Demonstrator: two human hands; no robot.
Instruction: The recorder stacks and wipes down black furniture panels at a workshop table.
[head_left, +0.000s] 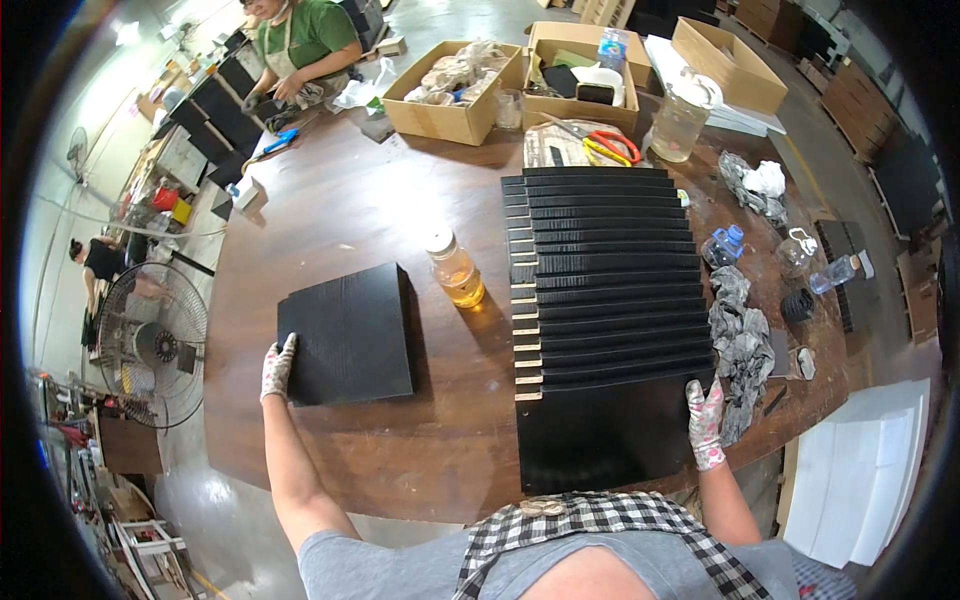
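Note:
On the left of the table lies a small stack of black rectangular boards (348, 338), its edges slightly uneven. My left hand (279, 370), in a white patterned glove, touches the stack's left edge with fingers stretched and apart. To the right, many black boards (610, 265) overlap in a stepped row, pale raw ends showing along their left side. The nearest black board (605, 435) shows its broad smooth face. Against that board's right edge rests my right hand (705, 425), gloved alike, thumb and fingers spread. A bottle of amber liquid (456, 272) stands between the two groups.
Crumpled grey cloth (738, 350), a blue-capped bottle (723, 246) and a clear jug (686, 118) sit on the right. Red-handled scissors (612, 147) and cardboard boxes (455, 95) are at the back. A person in green (305, 50) works beyond; a large fan (152, 343) stands left.

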